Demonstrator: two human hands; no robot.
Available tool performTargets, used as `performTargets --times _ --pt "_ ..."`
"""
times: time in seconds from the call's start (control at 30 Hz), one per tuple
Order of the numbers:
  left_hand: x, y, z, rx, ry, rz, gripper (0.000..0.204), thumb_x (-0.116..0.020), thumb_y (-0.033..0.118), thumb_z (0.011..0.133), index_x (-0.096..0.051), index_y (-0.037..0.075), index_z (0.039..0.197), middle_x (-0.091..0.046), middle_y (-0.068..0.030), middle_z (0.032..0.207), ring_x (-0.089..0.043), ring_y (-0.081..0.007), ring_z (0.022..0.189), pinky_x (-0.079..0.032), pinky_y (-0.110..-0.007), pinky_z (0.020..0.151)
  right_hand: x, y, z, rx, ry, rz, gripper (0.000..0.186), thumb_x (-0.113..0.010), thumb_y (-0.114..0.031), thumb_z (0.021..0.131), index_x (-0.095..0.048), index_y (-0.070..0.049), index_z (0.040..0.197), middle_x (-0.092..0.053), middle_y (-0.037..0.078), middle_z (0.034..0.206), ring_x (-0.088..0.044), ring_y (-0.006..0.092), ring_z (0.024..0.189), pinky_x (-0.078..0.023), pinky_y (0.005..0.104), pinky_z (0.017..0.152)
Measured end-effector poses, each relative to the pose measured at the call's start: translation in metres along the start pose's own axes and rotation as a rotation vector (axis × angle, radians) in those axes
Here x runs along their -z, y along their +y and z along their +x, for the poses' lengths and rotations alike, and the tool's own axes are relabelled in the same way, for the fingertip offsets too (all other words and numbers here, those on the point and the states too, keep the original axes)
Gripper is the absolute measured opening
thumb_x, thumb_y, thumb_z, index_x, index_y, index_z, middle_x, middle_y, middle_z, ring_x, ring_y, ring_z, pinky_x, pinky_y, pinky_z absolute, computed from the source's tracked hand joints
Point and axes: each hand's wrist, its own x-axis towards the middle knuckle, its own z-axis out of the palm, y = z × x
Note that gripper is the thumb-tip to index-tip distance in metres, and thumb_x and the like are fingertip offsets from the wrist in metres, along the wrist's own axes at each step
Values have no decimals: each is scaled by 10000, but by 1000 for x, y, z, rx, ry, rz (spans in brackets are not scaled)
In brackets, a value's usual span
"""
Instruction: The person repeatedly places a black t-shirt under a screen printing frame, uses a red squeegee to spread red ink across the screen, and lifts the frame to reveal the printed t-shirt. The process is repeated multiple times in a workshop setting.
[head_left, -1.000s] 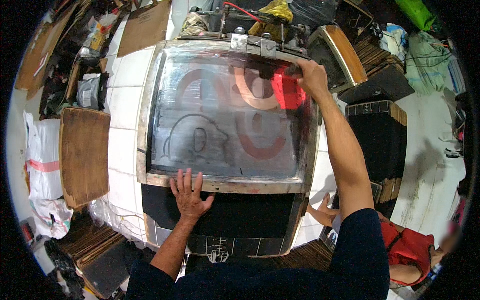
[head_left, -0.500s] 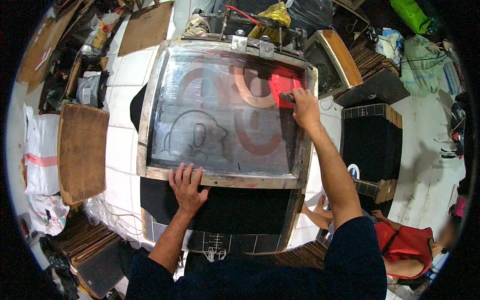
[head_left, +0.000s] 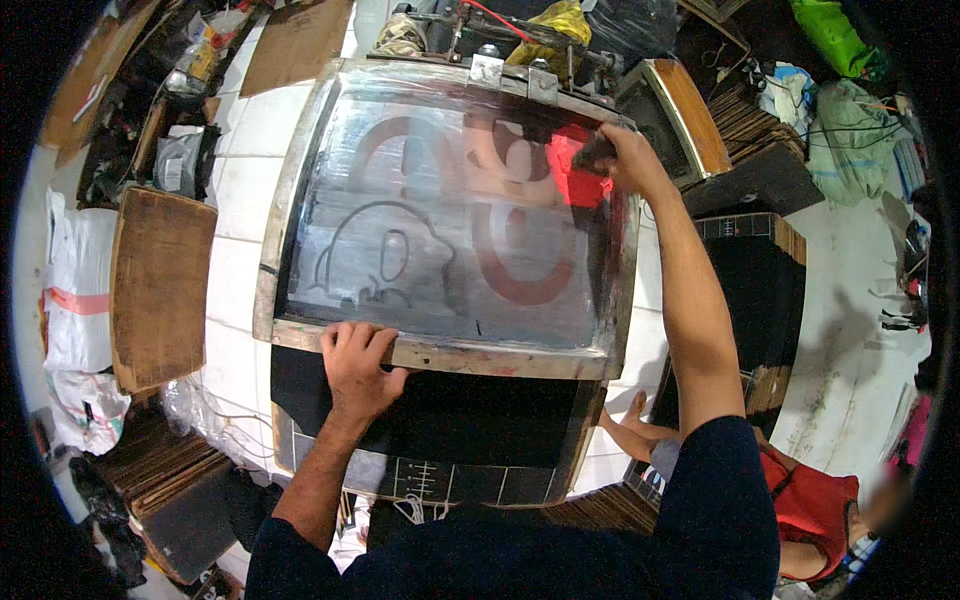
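A silk-screen frame (head_left: 500, 361) with a worn wooden border lies tilted over a black board (head_left: 470, 415), its near edge raised. Across its grey mesh run curved shapes and a cartoon-like outline. My left hand (head_left: 362, 368) grips the near edge left of the middle, fingers curled over the wood and thumb beneath. At the frame's far right corner my right hand (head_left: 632, 162) is closed on a dark squeegee (head_left: 595, 155), partly hidden by the fingers. Wet red ink (head_left: 572, 168) lies on the mesh beside the squeegee.
Metal clamps (head_left: 487, 69) hold the frame's far side. Brown boards (head_left: 160, 290) lean at the left, and another black board (head_left: 752, 300) lies at the right. A person in red (head_left: 810, 505) sits at the lower right. Stacked boards (head_left: 185, 480) stand at the lower left.
My right hand has moved up and right with the squeegee, off the middle of the red ink. My left fingers have curled around the frame's near edge, which looks lifted.
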Motion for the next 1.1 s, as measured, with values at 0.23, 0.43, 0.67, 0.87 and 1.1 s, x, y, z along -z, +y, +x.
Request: performTargets --times 0.23,0.43,0.67,0.87,1.1 --pt "-4 -1 -7 31 14 2 468 -839 135 573 -713 72 1019 -649 -68 1024 -585 -292 1027 -387 -489 994 -14 48 71 -197 -59 -198 686 -837 -168 772 -560 -126 1399 -624 167 1271 -604 381 1202 -503 509 977" --pt "-6 -2 -5 -13 70 2 472 -799 184 545 -715 90 999 -645 -67 989 -585 -305 985 -389 -474 968 -44 -67 -45 -59 582 7 566 -695 -68 799 -594 -50 1355 -603 193 1258 -554 393 1197 -412 518 1045" --pt "96 42 29 -31 -96 55 509 -931 299 549 -744 89 974 -650 -77 957 -599 -288 992 -388 -474 970 -11 -275 -199 -105 509 -5 481 -741 -239 860 -639 -95 1307 -613 155 1222 -560 367 1188 -410 510 1013" --pt "192 46 87 -240 603 135 1031 -931 433 616 -491 77 1478 -602 -179 1308 -554 -346 1209 -291 -582 1155 128 -270 -104 52 884 -215 298 -702 -327 933 -682 -73 1089 -659 158 999 -627 369 950 -483 466 804" --pt "77 -240 -65 499 604 -241 636 -729 228 961 -462 -64 1460 -611 -282 1306 -617 -388 1186 -485 -457 1028 232 -281 -34 -402 690 -179 532 -500 -586 983 -759 -126 1050 -760 118 978 -707 342 998 -523 441 870"
